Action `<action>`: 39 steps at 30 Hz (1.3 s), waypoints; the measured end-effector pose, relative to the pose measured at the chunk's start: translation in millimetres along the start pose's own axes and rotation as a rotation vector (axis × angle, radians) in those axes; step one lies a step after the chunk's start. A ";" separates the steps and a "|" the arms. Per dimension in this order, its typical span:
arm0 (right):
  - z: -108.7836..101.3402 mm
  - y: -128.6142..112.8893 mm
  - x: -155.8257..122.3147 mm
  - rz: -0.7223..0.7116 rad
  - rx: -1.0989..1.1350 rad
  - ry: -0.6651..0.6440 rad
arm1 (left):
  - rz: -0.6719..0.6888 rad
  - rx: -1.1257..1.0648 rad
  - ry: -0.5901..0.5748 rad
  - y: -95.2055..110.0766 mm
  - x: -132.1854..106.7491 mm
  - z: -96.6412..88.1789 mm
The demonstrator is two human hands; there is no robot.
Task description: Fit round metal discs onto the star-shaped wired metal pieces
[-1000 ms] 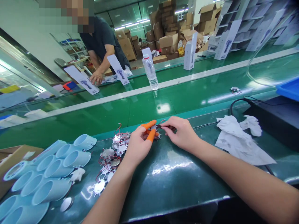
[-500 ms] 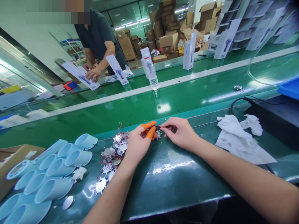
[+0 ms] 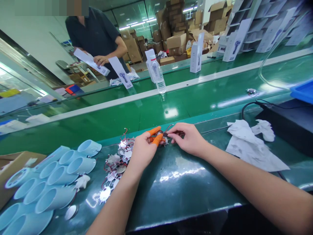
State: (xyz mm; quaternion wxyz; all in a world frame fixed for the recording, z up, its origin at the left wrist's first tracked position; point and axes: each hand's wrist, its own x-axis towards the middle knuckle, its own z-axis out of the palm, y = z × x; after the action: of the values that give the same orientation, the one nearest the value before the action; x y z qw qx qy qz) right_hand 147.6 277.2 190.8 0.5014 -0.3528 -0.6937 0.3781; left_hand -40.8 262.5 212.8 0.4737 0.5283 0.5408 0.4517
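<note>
My left hand (image 3: 148, 143), with orange finger cots on some fingers, pinches a small round metal part with spokes and a red wire (image 3: 166, 141); most of it is hidden by the fingers. Close against it, my right hand (image 3: 187, 135) holds a small dark piece (image 3: 165, 134) between thumb and forefinger, its kind too small to make out. Left of my left hand lies a heap of similar silver spoked discs with red and black wires (image 3: 114, 160). Light-blue plastic cups (image 3: 57, 199) lie in rows at the lower left.
Crumpled white paper (image 3: 254, 147) lies to the right, near a black box (image 3: 288, 124) under a blue tray (image 3: 303, 91). A water bottle (image 3: 158, 76) stands across the green belt (image 3: 117, 114). Beyond it, a co-worker (image 3: 97, 39) handles a white carton (image 3: 90, 62).
The co-worker has straightened up and lifted the white carton off the far surface. My left fingers have shifted slightly, showing more of the round part; my right hand stays almost still.
</note>
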 end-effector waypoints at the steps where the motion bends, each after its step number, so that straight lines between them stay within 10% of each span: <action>1: -0.5 -0.2 0.0 -0.001 -0.003 -0.002 | 0.006 0.017 -0.004 -0.3 0.4 -1.1; 39: -3.8 13.0 18.8 0.393 -0.025 -0.228 | 0.149 0.274 0.091 2.4 4.7 -13.7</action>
State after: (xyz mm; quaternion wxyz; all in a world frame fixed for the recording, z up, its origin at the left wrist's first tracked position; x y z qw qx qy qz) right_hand 148.0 300.2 188.2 0.3323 -0.4421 -0.6684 0.4973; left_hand -54.0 267.5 217.0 0.3372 0.6056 0.5777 0.4310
